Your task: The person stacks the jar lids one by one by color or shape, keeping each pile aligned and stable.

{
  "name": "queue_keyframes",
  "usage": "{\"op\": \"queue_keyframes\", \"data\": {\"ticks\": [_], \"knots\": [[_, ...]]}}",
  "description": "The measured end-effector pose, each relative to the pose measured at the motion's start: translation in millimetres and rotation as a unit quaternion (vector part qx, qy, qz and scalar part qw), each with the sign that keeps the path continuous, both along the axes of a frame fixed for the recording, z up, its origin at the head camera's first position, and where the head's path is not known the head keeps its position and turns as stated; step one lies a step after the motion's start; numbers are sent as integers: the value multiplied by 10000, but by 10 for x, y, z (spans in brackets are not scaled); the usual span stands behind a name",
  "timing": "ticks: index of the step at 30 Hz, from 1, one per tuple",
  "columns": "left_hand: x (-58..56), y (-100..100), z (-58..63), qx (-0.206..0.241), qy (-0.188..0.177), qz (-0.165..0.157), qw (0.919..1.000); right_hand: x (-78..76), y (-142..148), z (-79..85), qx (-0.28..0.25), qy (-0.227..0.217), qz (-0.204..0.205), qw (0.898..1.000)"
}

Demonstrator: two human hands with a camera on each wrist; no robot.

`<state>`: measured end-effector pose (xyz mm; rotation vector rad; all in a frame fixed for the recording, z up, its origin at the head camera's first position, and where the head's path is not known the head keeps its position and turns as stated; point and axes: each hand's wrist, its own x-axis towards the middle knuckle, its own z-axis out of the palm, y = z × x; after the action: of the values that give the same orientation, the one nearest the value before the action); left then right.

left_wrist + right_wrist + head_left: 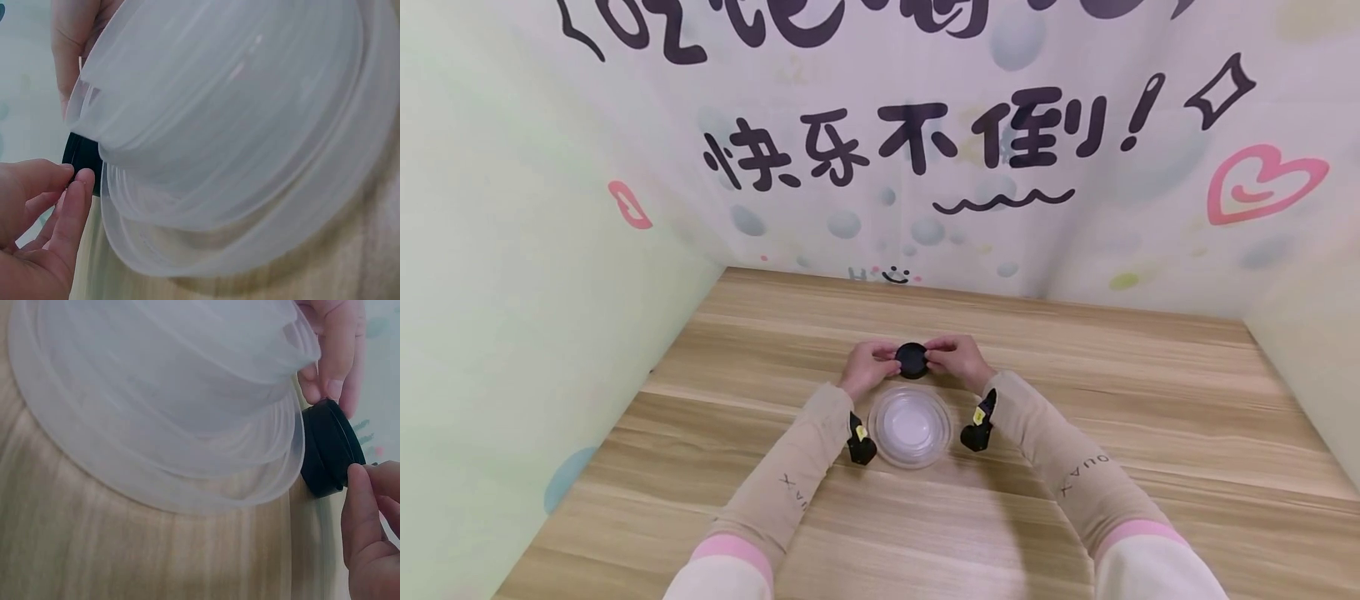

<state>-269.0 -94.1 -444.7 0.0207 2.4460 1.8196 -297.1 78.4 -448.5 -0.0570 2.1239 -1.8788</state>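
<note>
Both hands hold a small round black piece [912, 360] between them, flat on top, with a stepped side in the right wrist view. At its left edge, the left hand [867, 367] pinches it between thumb and fingers. From the opposite edge the right hand [959, 361] pinches it, thumb on the near side and fingertips at the far side. Just in front, between the forearms, stands a translucent round plastic tub [913, 427] with ringed walls. In both wrist views this plastic tub [231, 119] covers part of the black piece [331, 447].
The wood-grain table [760, 333] carries these things. A printed wall cloth [925, 242] hangs along its back edge, and a pale wall [512, 292] borders the left. Small black wrist cameras [861, 442] flank the tub closely.
</note>
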Motion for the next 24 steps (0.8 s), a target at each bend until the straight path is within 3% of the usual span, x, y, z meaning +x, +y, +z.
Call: {"op": "queue_keyframes", "data": {"ticks": [11,24], "knots": [[26,-8,-2,-435,117,-36,9990,12,-1,-5,-18,-126,-1,9999],[-7,-6,-66,-47,-84,14,10000,-12,-3,-35,159,-118,151,9997]]}}
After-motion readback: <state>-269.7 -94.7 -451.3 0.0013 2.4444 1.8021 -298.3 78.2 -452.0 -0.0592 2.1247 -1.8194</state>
